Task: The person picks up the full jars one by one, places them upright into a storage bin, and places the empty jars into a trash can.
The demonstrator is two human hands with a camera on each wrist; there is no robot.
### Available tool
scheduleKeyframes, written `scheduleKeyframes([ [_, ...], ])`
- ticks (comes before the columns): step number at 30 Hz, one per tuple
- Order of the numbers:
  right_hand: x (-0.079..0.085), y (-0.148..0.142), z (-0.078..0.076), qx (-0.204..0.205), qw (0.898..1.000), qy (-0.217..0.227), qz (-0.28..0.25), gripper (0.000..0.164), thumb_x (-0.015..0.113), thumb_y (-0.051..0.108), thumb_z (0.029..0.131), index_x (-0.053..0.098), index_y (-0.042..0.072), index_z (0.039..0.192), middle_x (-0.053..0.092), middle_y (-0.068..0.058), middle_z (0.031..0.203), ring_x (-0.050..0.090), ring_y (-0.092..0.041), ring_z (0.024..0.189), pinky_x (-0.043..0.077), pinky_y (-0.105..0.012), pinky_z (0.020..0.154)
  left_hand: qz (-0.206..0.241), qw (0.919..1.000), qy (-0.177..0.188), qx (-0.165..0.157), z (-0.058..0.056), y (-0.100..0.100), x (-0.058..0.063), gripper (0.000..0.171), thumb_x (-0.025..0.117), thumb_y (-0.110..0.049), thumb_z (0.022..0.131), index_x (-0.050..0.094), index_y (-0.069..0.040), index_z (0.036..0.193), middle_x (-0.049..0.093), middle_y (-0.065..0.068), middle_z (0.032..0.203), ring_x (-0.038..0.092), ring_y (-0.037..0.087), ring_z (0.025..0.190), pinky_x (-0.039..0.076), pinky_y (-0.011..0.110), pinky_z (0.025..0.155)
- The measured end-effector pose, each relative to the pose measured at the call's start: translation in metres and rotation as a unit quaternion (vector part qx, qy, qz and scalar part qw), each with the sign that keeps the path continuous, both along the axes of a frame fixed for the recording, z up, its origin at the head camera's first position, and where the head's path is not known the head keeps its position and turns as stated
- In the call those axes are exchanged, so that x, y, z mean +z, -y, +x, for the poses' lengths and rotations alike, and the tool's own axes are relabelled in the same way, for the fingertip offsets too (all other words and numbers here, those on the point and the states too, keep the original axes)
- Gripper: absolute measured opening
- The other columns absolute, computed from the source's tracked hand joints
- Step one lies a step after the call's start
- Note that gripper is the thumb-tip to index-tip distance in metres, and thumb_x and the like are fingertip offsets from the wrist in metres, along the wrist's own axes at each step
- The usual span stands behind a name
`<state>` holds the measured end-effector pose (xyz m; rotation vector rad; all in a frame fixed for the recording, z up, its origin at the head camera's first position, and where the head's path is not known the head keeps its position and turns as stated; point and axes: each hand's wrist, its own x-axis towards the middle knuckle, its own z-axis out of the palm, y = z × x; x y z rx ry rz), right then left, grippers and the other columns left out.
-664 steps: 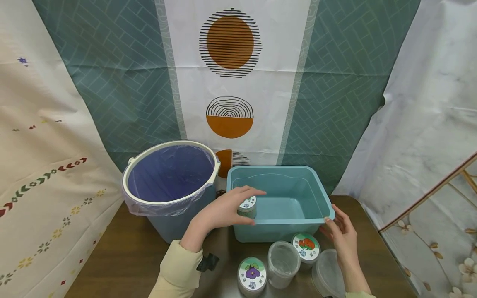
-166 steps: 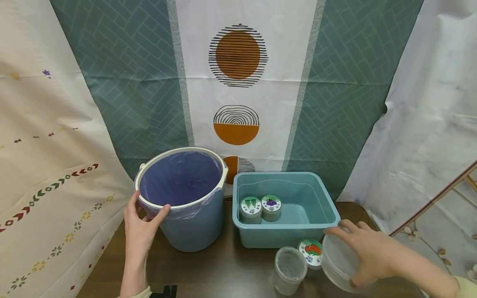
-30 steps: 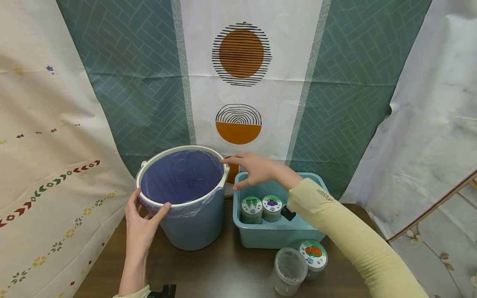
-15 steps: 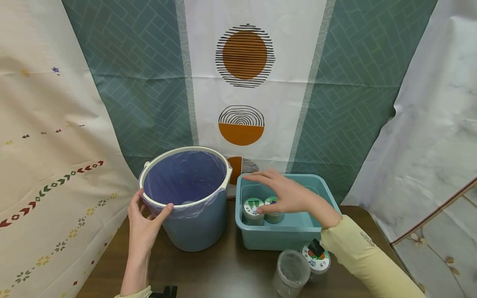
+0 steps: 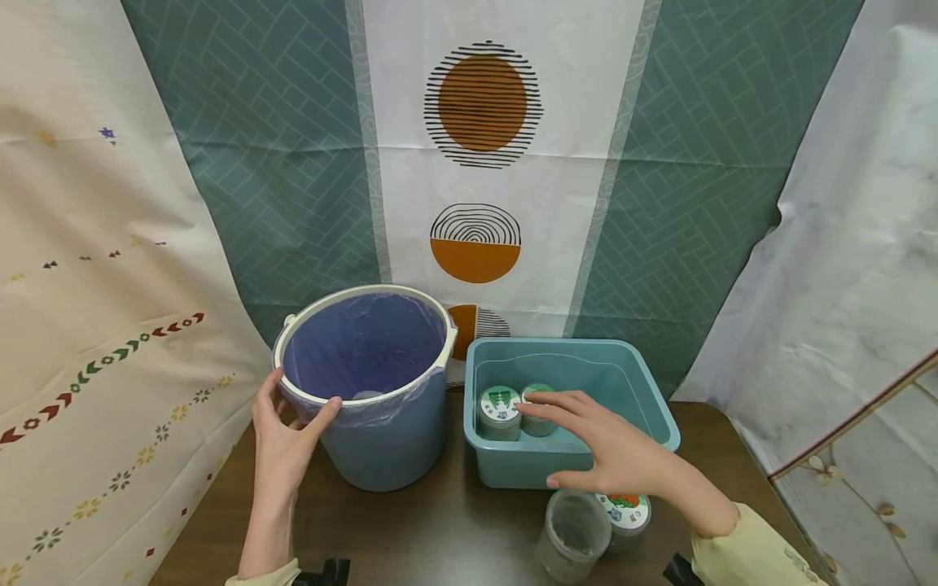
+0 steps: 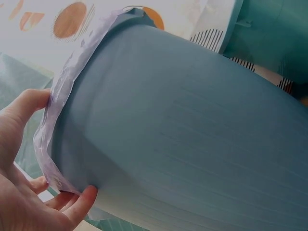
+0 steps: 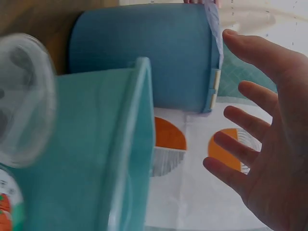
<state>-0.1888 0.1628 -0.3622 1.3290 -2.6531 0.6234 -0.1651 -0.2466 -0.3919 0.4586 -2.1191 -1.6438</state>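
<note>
My left hand (image 5: 286, 439) holds the near-left rim of a blue trash bin (image 5: 388, 456), lined with a thin clear bag; its thumb and fingers touch the rim and outer wall. My right hand (image 5: 623, 448) is spread, holding nothing, above a clear lidless jar (image 5: 575, 537) by the teal tub's front. Partly behind the hand stands a lidded jar with a red vegetable picture (image 5: 626, 513). Inside the teal tub (image 5: 513, 472) are a jar with a green leafy picture (image 5: 500, 413) and another jar (image 5: 538, 423), its label partly covered by my fingers.
A pale, rounded thing (image 5: 366, 395) shows inside the bin, mostly hidden by the near rim. The dark wooden table (image 5: 432, 537) carries the bin and tub. A patterned cloth (image 5: 472, 179) hangs behind, and a marble-patterned cloth (image 5: 865, 244) lies to the right.
My right hand held a large clear container, then moved to the bin; now it is back over the clear jar. That container has left the table. The purple-vegetable jar went into the tub earlier.
</note>
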Motion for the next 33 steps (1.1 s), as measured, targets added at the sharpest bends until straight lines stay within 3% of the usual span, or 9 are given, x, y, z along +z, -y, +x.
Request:
scheduleKeyframes([
  [4,-0.013,-0.006,0.011,-0.011,1.000,-0.007,-0.011,0.079,0.070,0.055,0.085,0.036,0.033,0.152,0.041,0.012,0.154,0.040,-0.011,0.138,0.051,-0.044,0.099,0.001,1.0000,-0.001,0.000,-0.001,0.000,0.000,0.103,0.083,-0.027,0.081,0.015,-0.020,0.158,0.017,0.011,0.161,0.027,0.034,0.146,0.036,0.058,0.114],
  [12,-0.038,-0.016,0.024,-0.014,1.000,0.001,-0.025,0.078,0.071,0.052,0.086,0.036,0.030,0.152,0.042,0.018,0.151,0.042,-0.004,0.134,0.051,-0.035,0.097,0.010,0.9999,-0.001,-0.001,-0.002,0.000,0.000,0.103,0.083,-0.026,0.080,0.015,-0.020,0.158,0.017,0.011,0.161,0.027,0.032,0.145,0.035,0.058,0.115],
  [17,-0.051,-0.018,0.029,0.006,0.999,-0.010,-0.037,0.077,0.073,0.048,0.086,0.038,0.025,0.152,0.044,0.012,0.150,0.042,-0.006,0.133,0.051,-0.032,0.094,0.013,0.9999,0.000,-0.002,-0.001,0.000,0.000,0.103,0.083,-0.026,0.081,0.015,-0.020,0.158,0.016,0.011,0.161,0.027,0.032,0.145,0.035,0.058,0.115],
  [20,-0.058,-0.020,0.033,0.008,0.999,0.013,-0.036,0.076,0.073,0.046,0.087,0.038,0.028,0.152,0.044,0.010,0.151,0.041,-0.005,0.133,0.051,-0.030,0.095,0.013,0.9999,0.000,-0.003,-0.001,-0.001,0.000,0.104,0.083,-0.026,0.080,0.014,-0.020,0.158,0.016,0.010,0.162,0.027,0.033,0.146,0.035,0.058,0.115],
  [24,-0.068,-0.023,0.035,0.005,0.999,0.031,-0.023,0.075,0.075,0.042,0.086,0.038,0.033,0.150,0.046,0.012,0.150,0.044,-0.006,0.132,0.051,-0.031,0.095,0.011,0.9999,0.002,-0.004,-0.002,0.000,0.001,0.104,0.083,-0.027,0.080,0.014,-0.021,0.158,0.015,0.010,0.162,0.027,0.033,0.146,0.036,0.057,0.114],
  [33,-0.091,-0.031,0.033,0.000,1.000,-0.005,0.005,0.075,0.080,0.042,0.079,0.045,0.034,0.144,0.055,0.012,0.140,0.051,-0.011,0.122,0.052,-0.032,0.090,0.006,1.0000,0.005,-0.004,0.000,0.001,0.000,0.105,0.083,-0.028,0.080,0.013,-0.021,0.158,0.015,0.010,0.163,0.026,0.034,0.147,0.035,0.058,0.114],
])
